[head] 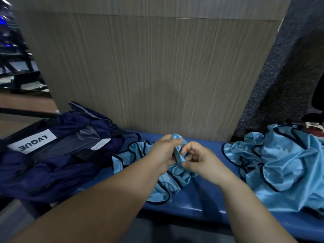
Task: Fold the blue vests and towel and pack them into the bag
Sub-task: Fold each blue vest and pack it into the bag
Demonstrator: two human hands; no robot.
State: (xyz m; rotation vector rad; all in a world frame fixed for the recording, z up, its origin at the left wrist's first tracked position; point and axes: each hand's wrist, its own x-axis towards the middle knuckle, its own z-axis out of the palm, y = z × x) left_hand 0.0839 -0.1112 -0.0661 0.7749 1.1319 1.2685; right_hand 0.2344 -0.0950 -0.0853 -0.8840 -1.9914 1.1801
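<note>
Blue vest (163, 179) bunched mid-tabletop (201, 202), trailing toward the near edge. Its upper part is lifted and pinched by both hands, left hand (164, 151) and right hand (199, 160), equally near. Vest pile (280, 163) at right end, bag (52, 155) at left end.

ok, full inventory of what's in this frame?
bag: one, navy with a white label, on the left end of the bench
held vest: one, light blue with dark trim, bench centre
vest heap: one crumpled heap, number of vests unclear, light blue with dark trim, bench right
bench: one, blue, across the foreground
panel: one, beige wood-grain, behind the bench
small object: one, red and white, behind the heap, too small to identify
left hand: grips the held vest
right hand: pinches the held vest
</note>
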